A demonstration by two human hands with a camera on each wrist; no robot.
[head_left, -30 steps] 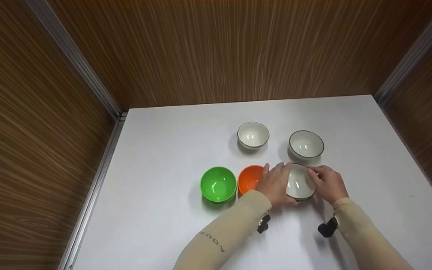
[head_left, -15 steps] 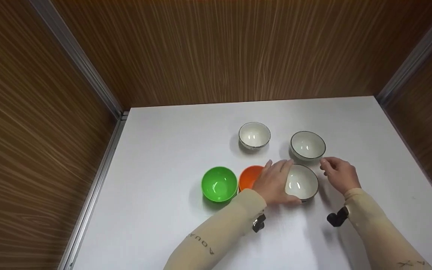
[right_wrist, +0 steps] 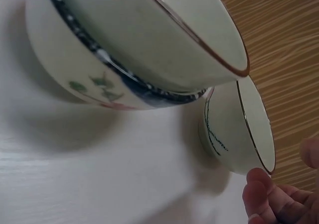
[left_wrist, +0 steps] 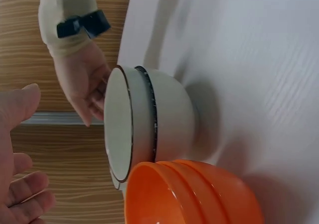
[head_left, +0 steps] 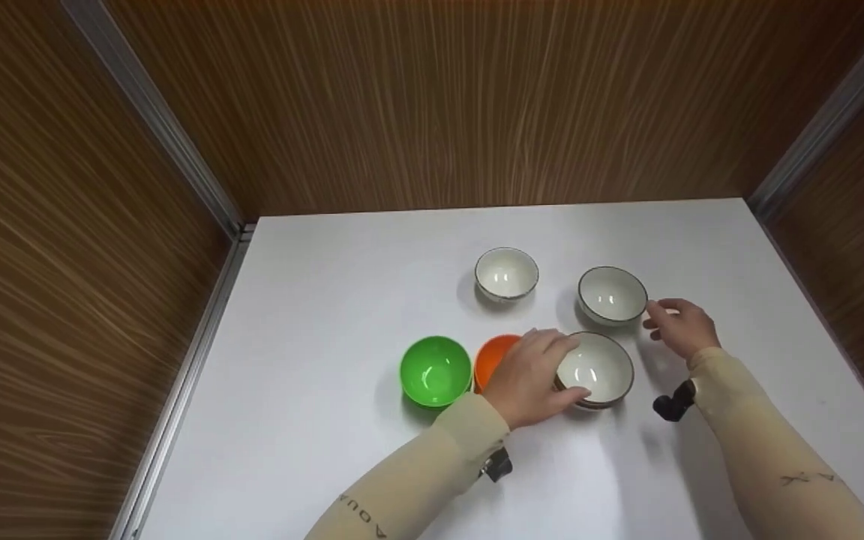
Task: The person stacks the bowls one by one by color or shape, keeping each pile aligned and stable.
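Observation:
Two nested white bowls [head_left: 598,369] with dark rims stand on the table; in the right wrist view the lower bowl [right_wrist: 107,79] shows a blue band and a painted plant. My left hand [head_left: 533,381], fingers spread, hovers by the left rim of this stack; the left wrist view shows a gap between them. Beyond the stack is a single white bowl [head_left: 612,296]. My right hand [head_left: 683,330] is at its right rim, fingertips [right_wrist: 256,179] close to the outside and thumb apart from it. Whether the fingertips touch is unclear.
Stacked orange bowls [left_wrist: 199,194] stand left of the white stack, partly hidden by my left hand in the head view. Farther left is a green bowl [head_left: 436,371]. Another white bowl [head_left: 506,274] stands at the back. Wood-grain panels [head_left: 432,105] enclose the white table.
My right hand has left the rim of the nested bowls and moved back and right to the single white bowl. The left hand has drawn slightly left, off the stack.

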